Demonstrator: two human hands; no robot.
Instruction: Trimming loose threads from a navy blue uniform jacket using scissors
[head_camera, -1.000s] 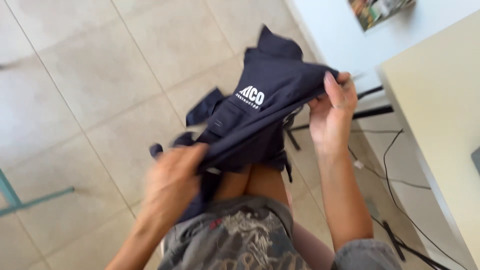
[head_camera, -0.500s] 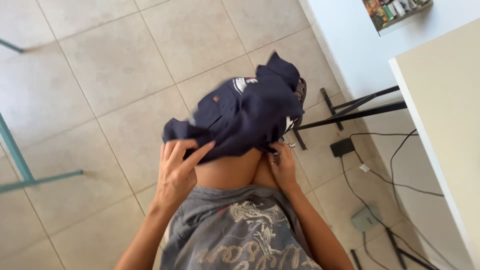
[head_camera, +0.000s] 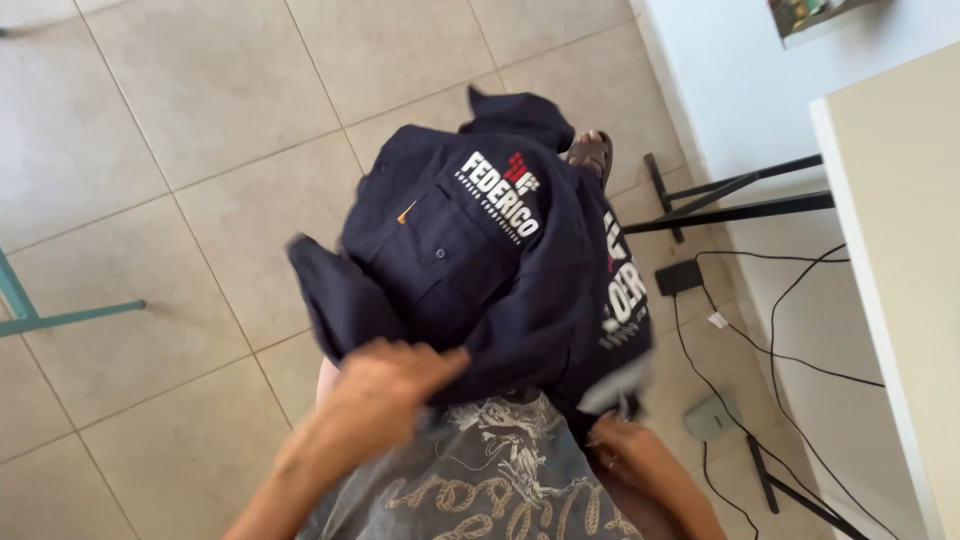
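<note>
Two hands are seen in the head view: the left hand (head_camera: 395, 375) is clamped on the lower hem of a navy work shirt (head_camera: 480, 260) at frame centre, spread over the lap; the right hand (head_camera: 615, 455) pinches its lower right edge. Straightening appears under way; a smoothing pull seems called for next.

The left hand (head_camera: 395, 375) sits low at centre, forearm running up from the bottom edge, fingers curled closed and pointing right, thumb on top. The right hand (head_camera: 625, 455) is lower and further right, mostly hidden; its fingers seem pinched shut, knuckles up, with the forearm angling down to the lower right
</note>
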